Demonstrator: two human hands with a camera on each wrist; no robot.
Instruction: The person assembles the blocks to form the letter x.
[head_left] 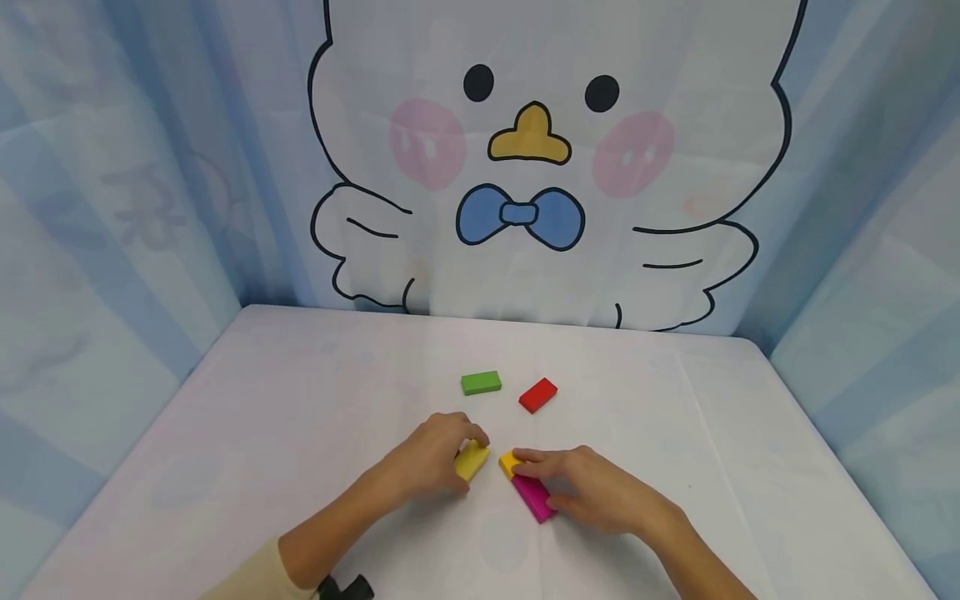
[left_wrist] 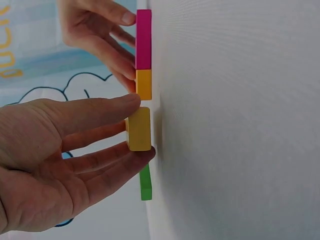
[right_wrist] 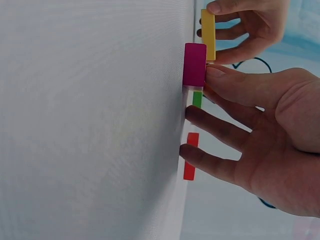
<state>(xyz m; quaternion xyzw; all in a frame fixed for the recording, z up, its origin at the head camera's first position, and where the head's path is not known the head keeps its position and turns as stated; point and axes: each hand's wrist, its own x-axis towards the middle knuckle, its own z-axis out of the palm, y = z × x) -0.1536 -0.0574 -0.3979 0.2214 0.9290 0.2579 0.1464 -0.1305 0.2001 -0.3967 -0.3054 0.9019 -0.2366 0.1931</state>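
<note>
My left hand [head_left: 431,458] pinches a pale yellow block [head_left: 472,460] between thumb and fingers, low over the white table. In the left wrist view this yellow block [left_wrist: 139,129] shows its end, with the thumb at one side and fingertips at the other. To the right, an orange-yellow block [head_left: 509,463] and a magenta block [head_left: 533,497] lie end to end in a slanting line. My right hand [head_left: 600,492] touches them, fingers extended over the orange-yellow one and thumb against the magenta one. A narrow gap separates this pair from the yellow block.
Farther back on the table lie a green block [head_left: 481,382] and a red block [head_left: 537,395], apart from each other. Behind the table [head_left: 337,358] hangs a curtain [head_left: 525,275] with a cartoon bird, and blue-white curtains flank both sides. A black object [head_left: 348,588] shows beside the left sleeve.
</note>
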